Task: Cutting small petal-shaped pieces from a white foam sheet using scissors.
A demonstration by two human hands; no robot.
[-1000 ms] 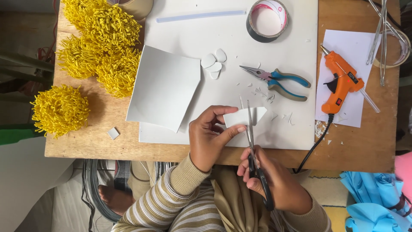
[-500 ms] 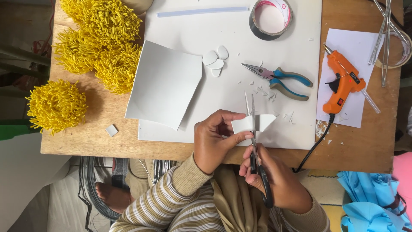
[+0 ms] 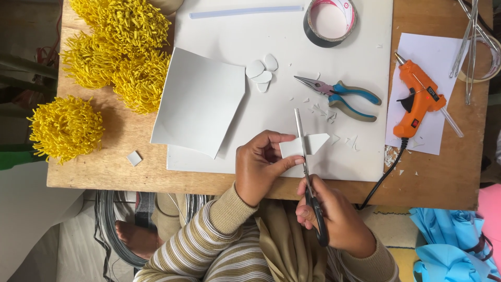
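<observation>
My left hand [image 3: 260,166] pinches a small white foam piece [image 3: 315,143] with a pointed right end, held just above the table's near edge. My right hand [image 3: 334,219] grips black-handled scissors [image 3: 308,177]; their blades point away from me and run across the white piece. A few white petal-shaped cutouts [image 3: 262,73] lie on the large white sheet [image 3: 292,47] farther back. Small white scraps [image 3: 321,109] are scattered near them.
A folded white sheet [image 3: 201,102] lies left of my hands. Blue-handled pliers [image 3: 342,96], an orange glue gun [image 3: 417,99] on paper, a tape roll [image 3: 330,21], a glue stick [image 3: 245,11] and yellow pompom flowers [image 3: 112,57] sit on the wooden table [image 3: 104,167]. Blue material [image 3: 451,245] lies lower right.
The white piece has shifted slightly right in my left hand, and the scissors have advanced across it; its pointed end now sticks out right of the blades.
</observation>
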